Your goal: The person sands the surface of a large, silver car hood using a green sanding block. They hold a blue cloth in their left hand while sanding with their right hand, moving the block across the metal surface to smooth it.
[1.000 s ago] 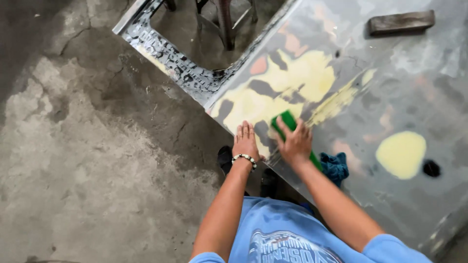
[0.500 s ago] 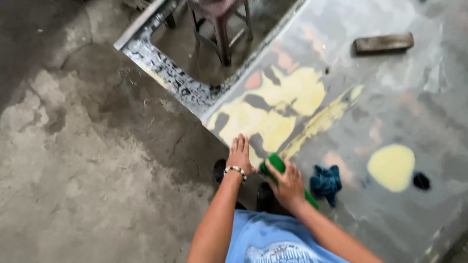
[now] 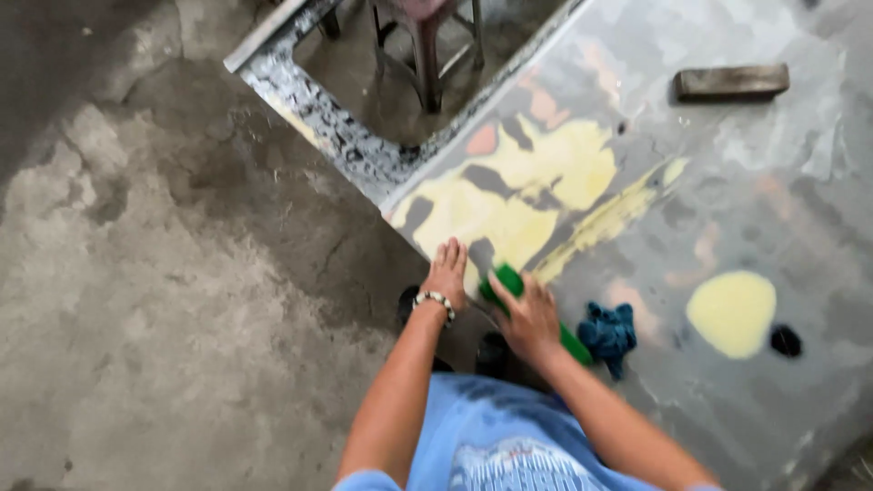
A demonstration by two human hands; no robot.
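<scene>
Right hand (image 3: 530, 320) clamped over green sanding block (image 3: 509, 280) on grey panel (image 3: 727, 209), block mostly hidden. Left hand (image 3: 447, 271) flat, fingers spread, at panel's near edge. Blue rag (image 3: 607, 333) just beside block.

I logged a large grey sheet-metal panel (image 3: 773, 182), matt and scuffed, patched with dull yellow filler (image 3: 509, 209). A green plastic sanding block (image 3: 509, 280) looked smooth. A crumpled blue cloth rag (image 3: 607, 335) lay soft and matt. A rough brown wooden block (image 3: 730, 82) appeared dry. The cracked concrete floor (image 3: 164, 300) read coarse, dusty.
</scene>
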